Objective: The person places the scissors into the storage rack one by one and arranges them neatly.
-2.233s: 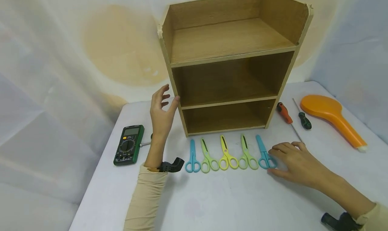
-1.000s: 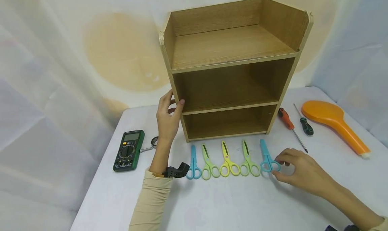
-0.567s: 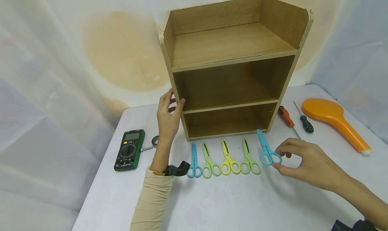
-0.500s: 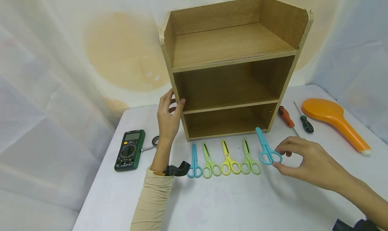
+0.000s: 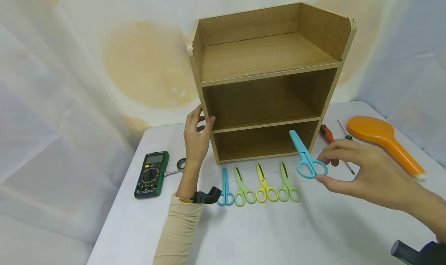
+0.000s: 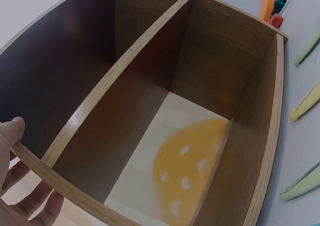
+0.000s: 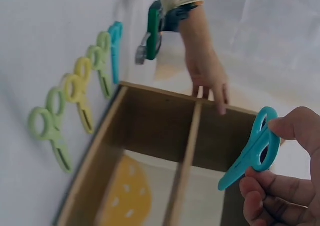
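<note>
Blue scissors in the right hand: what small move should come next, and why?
Probably carry the blue scissors forward into the lowest shelf bay. The right hand pinches them just before that opening, tip pointing in, while the left hand grips the shelf.

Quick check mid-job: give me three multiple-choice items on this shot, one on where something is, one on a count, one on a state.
1. Where is the multimeter?
A. On the table left of the wooden shelf
B. On the top shelf board
C. Beside the orange paddle

2. How many scissors lie on the table?
A. Two
B. Four
C. Six

3. What is the right hand doing?
A. Lying flat on the table
B. Gripping a screwdriver
C. Pinching the blue scissors by their handle, lifted off the table

Answers:
1 A: it lies beside the left hand, which grips the shelf's left side panel.
2 B: one blue, two green and one yellow remain in the row.
3 C: fingers and thumb close on the handle loops, blades pointing at the lowest compartment.
</note>
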Action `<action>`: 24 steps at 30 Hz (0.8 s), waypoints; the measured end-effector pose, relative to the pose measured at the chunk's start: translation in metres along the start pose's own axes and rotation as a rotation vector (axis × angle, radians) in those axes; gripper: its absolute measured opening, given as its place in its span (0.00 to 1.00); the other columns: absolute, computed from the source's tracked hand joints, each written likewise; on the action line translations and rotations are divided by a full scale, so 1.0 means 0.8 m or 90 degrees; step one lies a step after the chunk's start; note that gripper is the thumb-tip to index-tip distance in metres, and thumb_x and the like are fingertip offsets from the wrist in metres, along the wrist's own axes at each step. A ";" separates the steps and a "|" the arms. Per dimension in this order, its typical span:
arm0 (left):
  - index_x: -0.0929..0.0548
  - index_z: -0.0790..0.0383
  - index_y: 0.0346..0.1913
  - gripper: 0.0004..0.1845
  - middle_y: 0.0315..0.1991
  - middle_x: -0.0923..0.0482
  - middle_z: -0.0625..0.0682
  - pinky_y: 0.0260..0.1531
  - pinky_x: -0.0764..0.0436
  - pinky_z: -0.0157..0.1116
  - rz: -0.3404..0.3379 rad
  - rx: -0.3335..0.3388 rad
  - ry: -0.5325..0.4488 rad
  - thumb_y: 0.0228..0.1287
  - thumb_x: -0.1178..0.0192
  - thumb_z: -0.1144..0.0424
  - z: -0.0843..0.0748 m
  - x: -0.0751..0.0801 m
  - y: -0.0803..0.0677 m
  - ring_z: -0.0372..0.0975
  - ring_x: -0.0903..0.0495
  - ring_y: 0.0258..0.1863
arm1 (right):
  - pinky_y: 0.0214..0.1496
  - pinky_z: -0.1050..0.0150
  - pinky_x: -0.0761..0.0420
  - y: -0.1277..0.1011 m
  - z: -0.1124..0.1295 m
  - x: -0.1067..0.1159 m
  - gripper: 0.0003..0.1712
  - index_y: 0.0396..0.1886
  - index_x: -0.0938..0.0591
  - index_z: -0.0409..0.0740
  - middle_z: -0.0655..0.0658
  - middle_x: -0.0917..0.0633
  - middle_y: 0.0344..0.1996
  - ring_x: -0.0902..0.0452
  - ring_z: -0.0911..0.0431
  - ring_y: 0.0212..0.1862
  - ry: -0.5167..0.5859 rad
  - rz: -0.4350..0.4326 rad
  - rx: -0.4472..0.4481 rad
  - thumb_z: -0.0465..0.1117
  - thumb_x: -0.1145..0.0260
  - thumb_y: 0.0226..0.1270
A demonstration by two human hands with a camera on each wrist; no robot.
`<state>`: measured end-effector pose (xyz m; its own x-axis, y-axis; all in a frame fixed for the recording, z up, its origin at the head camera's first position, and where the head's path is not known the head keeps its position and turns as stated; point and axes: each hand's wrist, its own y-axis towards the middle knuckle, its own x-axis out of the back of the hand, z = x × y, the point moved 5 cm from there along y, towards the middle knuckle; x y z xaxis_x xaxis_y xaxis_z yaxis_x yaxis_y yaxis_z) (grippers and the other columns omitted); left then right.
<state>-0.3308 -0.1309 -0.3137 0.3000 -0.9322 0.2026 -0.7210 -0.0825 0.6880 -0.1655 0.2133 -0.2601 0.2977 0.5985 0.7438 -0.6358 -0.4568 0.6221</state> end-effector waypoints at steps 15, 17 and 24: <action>0.32 0.70 0.71 0.29 0.63 0.31 0.65 0.48 0.21 0.52 -0.009 -0.004 -0.027 0.72 0.39 0.64 -0.030 -0.010 0.003 0.55 0.25 0.56 | 0.36 0.75 0.36 0.056 0.042 0.042 0.24 0.35 0.15 0.59 0.62 0.22 0.31 0.31 0.70 0.36 0.050 -0.022 0.120 0.35 0.18 0.36; 0.32 0.71 0.71 0.28 0.63 0.31 0.65 0.48 0.21 0.52 -0.006 -0.002 -0.028 0.72 0.39 0.66 -0.041 -0.008 0.001 0.56 0.25 0.56 | 0.34 0.74 0.37 0.063 0.049 0.046 0.24 0.34 0.16 0.60 0.64 0.24 0.31 0.32 0.71 0.35 0.033 -0.013 0.117 0.36 0.17 0.37; 0.32 0.71 0.71 0.28 0.63 0.31 0.64 0.48 0.21 0.52 -0.006 -0.002 -0.026 0.72 0.40 0.67 -0.052 -0.005 0.002 0.54 0.24 0.55 | 0.29 0.74 0.35 0.089 0.064 0.050 0.21 0.33 0.15 0.59 0.67 0.24 0.30 0.33 0.73 0.29 0.011 -0.006 0.103 0.36 0.17 0.38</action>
<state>-0.3069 -0.1129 -0.2847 0.2803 -0.9452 0.1673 -0.7164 -0.0900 0.6918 -0.1626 0.1711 -0.1738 0.2892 0.6141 0.7344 -0.5091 -0.5510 0.6612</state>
